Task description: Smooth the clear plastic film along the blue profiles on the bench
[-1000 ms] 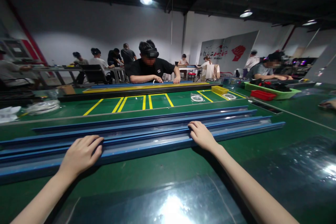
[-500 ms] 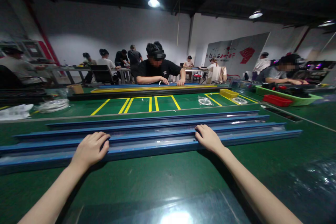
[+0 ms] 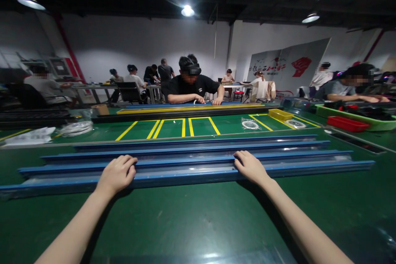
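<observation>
Several long blue channel profiles (image 3: 185, 177) lie side by side across the green table, with a clear, shiny film on parts of them. My left hand (image 3: 116, 175) is over the left part of the nearest profiles, its fingers curled over the edge and its thumb at the near side. My right hand (image 3: 250, 167) grips the same nearest profile further right, fingers bent over it. The fingertips of both hands are partly hidden behind the blue edges.
Across the table (image 3: 192, 222), a person in black (image 3: 193, 84) works over yellow (image 3: 192, 109) and black profiles. White coils (image 3: 250, 124) in clear bags lie on yellow-taped areas. A red tray (image 3: 348, 123) and a green tray (image 3: 382, 122) stand at the right.
The view has shifted, so the scene sits further right and slightly lower. Both hands stay on the blue profiles with much the same grip.
</observation>
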